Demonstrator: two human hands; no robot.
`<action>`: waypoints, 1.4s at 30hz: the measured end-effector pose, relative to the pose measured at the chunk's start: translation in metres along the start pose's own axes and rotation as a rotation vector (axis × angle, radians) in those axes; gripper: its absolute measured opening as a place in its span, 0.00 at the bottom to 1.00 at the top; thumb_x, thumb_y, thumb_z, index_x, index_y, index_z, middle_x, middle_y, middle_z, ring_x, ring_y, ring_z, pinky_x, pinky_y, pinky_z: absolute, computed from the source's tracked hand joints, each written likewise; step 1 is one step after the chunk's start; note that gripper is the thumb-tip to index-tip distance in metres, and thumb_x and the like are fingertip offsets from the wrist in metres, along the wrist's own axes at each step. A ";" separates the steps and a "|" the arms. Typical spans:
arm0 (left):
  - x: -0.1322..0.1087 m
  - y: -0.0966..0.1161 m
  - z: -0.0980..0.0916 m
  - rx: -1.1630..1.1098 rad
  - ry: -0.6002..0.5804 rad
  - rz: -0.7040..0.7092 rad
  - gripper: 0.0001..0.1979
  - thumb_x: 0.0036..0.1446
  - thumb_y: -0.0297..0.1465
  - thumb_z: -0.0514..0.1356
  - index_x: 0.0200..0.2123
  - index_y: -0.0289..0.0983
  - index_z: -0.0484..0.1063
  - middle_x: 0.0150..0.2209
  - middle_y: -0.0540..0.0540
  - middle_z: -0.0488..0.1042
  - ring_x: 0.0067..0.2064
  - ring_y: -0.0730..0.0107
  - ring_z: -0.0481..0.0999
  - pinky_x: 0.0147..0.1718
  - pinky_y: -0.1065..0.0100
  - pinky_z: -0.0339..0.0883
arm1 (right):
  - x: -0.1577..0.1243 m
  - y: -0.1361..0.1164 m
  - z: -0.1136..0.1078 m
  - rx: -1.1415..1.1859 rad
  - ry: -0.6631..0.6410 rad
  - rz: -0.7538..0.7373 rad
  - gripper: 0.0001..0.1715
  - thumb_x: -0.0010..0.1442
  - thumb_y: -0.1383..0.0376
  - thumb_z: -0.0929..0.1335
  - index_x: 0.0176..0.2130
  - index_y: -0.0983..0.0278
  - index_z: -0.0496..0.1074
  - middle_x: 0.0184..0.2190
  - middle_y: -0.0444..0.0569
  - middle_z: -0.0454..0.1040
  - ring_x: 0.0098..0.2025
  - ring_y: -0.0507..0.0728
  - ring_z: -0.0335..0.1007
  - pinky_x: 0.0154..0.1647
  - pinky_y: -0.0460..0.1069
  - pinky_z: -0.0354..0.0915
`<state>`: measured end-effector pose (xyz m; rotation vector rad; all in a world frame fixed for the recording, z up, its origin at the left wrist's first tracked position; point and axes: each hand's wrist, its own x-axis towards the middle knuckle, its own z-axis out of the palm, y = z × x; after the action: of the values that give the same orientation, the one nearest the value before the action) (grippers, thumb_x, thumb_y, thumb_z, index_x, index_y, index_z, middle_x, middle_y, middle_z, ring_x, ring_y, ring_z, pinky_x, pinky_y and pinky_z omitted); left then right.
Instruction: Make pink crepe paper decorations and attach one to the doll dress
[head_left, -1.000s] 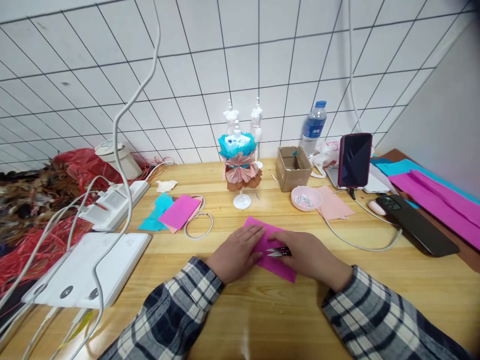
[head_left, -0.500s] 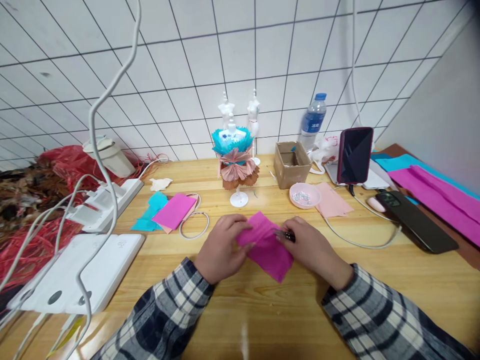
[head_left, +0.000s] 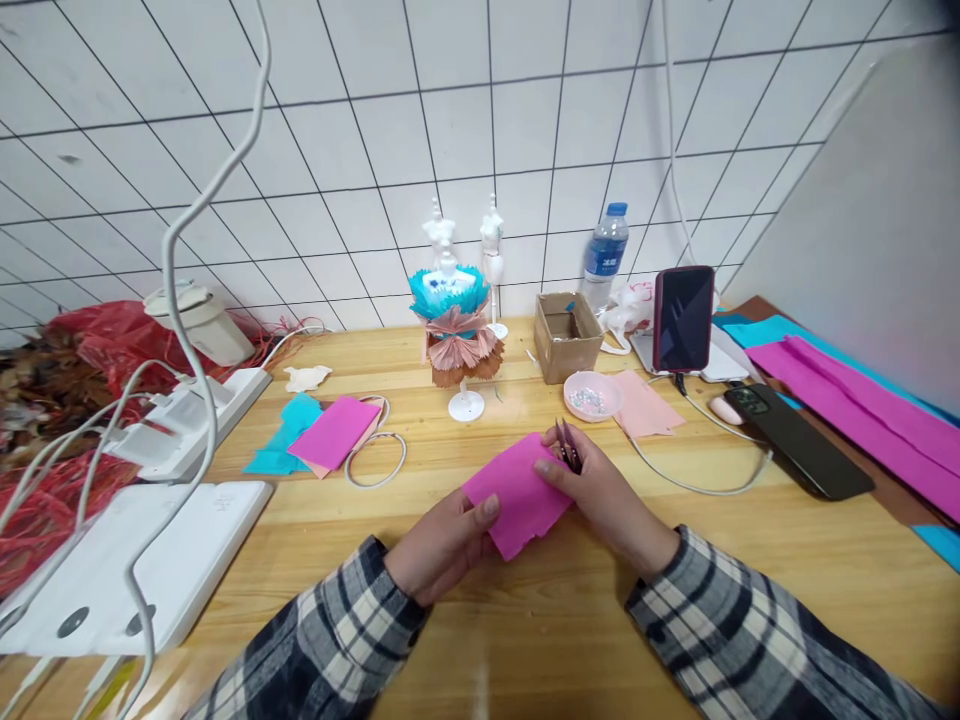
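My left hand (head_left: 450, 540) pinches the lower left side of a bright pink crepe paper piece (head_left: 517, 495) between thumb and fingers. The thumb of my right hand (head_left: 600, 490) presses the paper's right edge. Tucked in that same hand is a small dark two-pointed tool (head_left: 568, 450), tweezers or snips, its tips upward and apart. The paper is held above the wooden table (head_left: 525, 640), its lower edge uneven. Beyond it stands a small white dress form (head_left: 465, 402) wearing blue, pink and brown ruffled paper layers.
Left: pink paper (head_left: 334, 435), blue paper (head_left: 289, 440), a coiled cable (head_left: 375, 485), power strip (head_left: 195, 430) and white power bank (head_left: 127, 560). Right: beads in a pink bowl (head_left: 592, 397), cardboard box (head_left: 568, 345), bottle (head_left: 606, 250), upright phone (head_left: 682, 320), dark phone (head_left: 799, 440) and paper strips (head_left: 862, 400).
The pink paper has turned and now lies flatter between my hands. The tool has swung from pointing left across the paper to pointing upward. My view has shifted slightly right.
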<state>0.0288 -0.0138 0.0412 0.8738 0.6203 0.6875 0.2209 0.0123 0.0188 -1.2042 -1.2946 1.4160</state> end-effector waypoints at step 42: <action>0.011 -0.009 -0.029 0.547 0.529 0.255 0.13 0.51 0.37 0.66 0.27 0.35 0.66 0.23 0.53 0.67 0.26 0.74 0.65 0.27 0.71 0.60 | -0.013 0.007 0.015 -0.198 -0.372 0.091 0.35 0.61 0.36 0.53 0.33 0.63 0.63 0.20 0.39 0.58 0.22 0.50 0.52 0.24 0.47 0.51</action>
<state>0.0174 0.0042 0.0164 1.3036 1.2203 1.0156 0.2090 -0.0034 0.0136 -1.1754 -1.6846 1.6649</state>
